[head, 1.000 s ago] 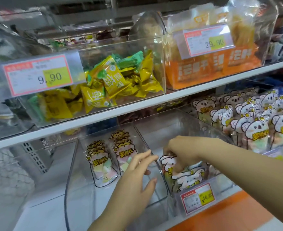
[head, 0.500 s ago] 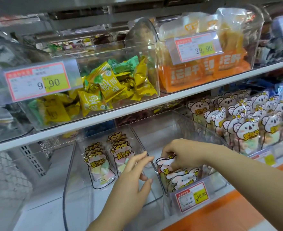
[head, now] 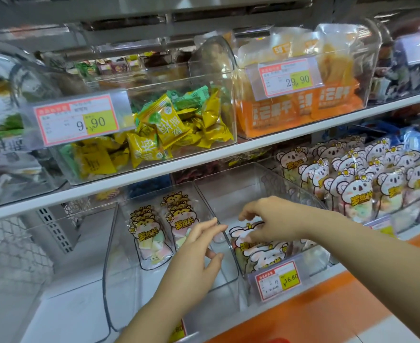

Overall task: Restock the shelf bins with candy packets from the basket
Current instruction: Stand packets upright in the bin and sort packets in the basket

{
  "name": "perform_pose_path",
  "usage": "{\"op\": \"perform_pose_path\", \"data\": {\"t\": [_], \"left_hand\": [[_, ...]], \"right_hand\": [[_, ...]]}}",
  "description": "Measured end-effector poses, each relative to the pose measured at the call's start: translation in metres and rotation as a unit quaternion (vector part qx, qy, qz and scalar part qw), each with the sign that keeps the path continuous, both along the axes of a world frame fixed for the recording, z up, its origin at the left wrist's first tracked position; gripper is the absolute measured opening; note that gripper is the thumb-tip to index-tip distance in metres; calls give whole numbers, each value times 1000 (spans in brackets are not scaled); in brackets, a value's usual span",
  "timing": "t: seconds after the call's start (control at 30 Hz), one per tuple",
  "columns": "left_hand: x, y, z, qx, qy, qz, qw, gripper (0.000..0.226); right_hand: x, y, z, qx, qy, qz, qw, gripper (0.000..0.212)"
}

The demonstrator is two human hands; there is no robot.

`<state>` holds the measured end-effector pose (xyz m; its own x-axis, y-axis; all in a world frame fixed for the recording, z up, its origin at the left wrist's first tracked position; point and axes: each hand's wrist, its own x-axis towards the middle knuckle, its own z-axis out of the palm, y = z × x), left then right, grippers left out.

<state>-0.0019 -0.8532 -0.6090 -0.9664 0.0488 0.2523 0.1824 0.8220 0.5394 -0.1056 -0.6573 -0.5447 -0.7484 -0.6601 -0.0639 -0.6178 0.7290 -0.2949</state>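
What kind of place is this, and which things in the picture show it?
Probably a shop's sweets aisle: clear shelf bins hold wrapped candy packets, and printed price tags, reading 9.90 and 16.80, sit on the bin fronts.

Open room at the back of the middle bin (head: 231,194), under the upper shelf (head: 204,162); rabbit packets (head: 262,254) crowd its front, while koala packets (head: 377,179) fill the right bin (head: 408,214).
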Motion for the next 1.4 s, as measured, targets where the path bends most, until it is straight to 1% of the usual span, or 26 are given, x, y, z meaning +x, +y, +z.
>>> {"op": "perform_pose_path", "data": {"t": [0.07,0.17,0.27,0.33,0.43,0.53,0.63,0.7,0.77,0.83,0.93,1.0,1.07,1.13,1.2,1.27,1.33,1.37,1.4], "left_hand": [[2,2,7,-5,-9,8,1000,50],[18,8,20,-13,-11,3,1000,50],[53,15,29,-6,3,-12,1000,44],[84,18,27,3,-1,-7,1000,39],[138,18,3,25,-33,14,999,37],[191,10,-45,38,-89,41,994,34],[230,1,-91,51,-162,77,983,32],[245,-7,-120,44,-211,97,972,32],[256,-16,-153,30,-265,115,957,35],[266,-25,-186,-7,-316,124,941,38],[275,-32,-227,-85,-374,92,919,46],[275,-33,-246,-102,-395,80,909,51],[274,-32,-261,-96,-411,84,902,56],[276,-30,-271,-95,-441,82,889,63],[280,-28,-273,-95,-460,81,879,69],[283,-27,-273,-100,-435,85,891,71],[285,-29,-278,-86,-405,96,905,71],[285,-31,-280,-76,-394,101,910,70],[285,-33,-283,-65,-386,107,914,70]], "right_hand": [[11,2,10,-5,29,1,1000,51],[35,8,22,-37,66,4,997,45],[72,15,28,-84,75,16,994,39],[102,19,20,-111,58,27,992,34],[147,25,-19,-115,-13,52,992,31],[179,25,-78,-66,-63,74,993,28],[196,21,-136,-28,-129,64,989,32],[203,19,-167,0,-171,60,983,30],[209,19,-195,39,-187,63,980,27],[216,18,-221,94,-199,75,973,30],[224,13,-253,180,-207,106,956,37],[228,8,-269,218,-218,118,944,39],[230,1,-282,233,-237,115,936,43],[231,-5,-295,224,-262,96,934,43],[232,-12,-306,191,-303,54,932,50],[233,-19,-315,146,-350,-3,925,59],[234,-27,-325,102,-349,-63,929,52],[235,-30,-330,74,-343,-98,931,52],[236,-33,-334,49,-335,-122,933,56]]}}
